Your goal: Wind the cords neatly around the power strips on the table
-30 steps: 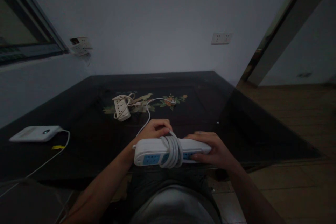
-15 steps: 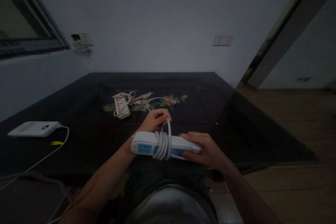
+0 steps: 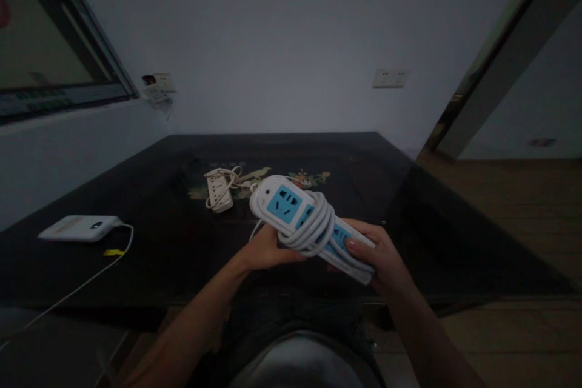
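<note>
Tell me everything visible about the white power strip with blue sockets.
The long white, plastic-looking power strip slants above the black table, blue sockets facing the camera. Pale grey cord coils around its middle. The right hand grips its right end; the left hand sits beneath its left half, contact partly hidden.

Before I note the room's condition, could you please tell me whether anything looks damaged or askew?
Yes: near the window, one wall socket hangs tilted below a dark hole, apparently pulled loose.
</note>
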`<state>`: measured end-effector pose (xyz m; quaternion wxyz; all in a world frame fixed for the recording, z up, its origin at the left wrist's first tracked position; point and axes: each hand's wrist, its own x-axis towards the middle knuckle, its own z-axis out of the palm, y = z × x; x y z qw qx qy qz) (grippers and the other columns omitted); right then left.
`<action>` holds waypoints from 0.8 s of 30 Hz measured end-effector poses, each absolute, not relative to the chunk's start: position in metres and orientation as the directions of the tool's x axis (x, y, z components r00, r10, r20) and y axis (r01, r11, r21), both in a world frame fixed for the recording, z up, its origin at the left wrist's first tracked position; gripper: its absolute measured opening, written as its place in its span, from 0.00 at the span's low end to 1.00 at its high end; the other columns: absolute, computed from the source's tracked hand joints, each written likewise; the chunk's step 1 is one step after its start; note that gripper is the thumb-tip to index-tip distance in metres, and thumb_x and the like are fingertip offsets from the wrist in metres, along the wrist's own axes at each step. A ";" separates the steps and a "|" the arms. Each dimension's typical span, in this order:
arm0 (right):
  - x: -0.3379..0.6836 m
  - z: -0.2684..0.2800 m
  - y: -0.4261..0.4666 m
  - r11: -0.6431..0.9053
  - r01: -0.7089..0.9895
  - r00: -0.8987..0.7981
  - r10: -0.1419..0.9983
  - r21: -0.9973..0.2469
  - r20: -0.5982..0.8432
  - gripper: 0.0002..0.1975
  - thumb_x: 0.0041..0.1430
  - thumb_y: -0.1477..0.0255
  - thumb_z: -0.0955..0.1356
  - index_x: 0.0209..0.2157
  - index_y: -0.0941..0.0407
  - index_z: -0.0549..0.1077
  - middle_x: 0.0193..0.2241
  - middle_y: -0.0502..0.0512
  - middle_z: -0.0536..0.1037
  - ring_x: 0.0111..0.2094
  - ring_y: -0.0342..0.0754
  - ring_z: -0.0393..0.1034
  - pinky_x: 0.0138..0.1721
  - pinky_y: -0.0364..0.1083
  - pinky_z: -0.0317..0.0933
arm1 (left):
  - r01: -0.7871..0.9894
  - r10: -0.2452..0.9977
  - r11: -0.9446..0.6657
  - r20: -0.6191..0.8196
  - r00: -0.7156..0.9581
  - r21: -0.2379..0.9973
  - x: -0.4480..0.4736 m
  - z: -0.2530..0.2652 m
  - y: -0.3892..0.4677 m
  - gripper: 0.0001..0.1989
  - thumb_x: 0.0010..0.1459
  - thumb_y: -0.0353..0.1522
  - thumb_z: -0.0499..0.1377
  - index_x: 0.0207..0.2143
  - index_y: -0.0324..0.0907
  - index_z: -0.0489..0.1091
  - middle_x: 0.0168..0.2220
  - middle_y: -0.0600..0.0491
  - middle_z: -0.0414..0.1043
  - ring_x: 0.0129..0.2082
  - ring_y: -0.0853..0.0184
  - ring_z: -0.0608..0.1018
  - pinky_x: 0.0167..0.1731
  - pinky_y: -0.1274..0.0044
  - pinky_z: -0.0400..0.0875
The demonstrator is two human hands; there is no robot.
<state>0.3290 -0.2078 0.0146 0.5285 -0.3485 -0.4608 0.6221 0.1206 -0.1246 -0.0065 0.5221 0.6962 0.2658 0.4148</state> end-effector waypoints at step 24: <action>0.310 -0.015 -0.201 0.098 -0.132 0.027 0.995 -0.986 0.095 0.22 0.51 0.62 0.72 0.47 0.56 0.75 0.41 0.58 0.79 0.35 0.53 0.75 0.32 0.48 0.71 | -0.201 0.933 -0.290 0.323 0.158 0.936 0.148 -0.040 -0.143 0.34 0.42 0.58 0.60 0.40 0.40 0.72 0.41 0.44 0.76 0.46 0.55 0.76 0.50 0.68 0.68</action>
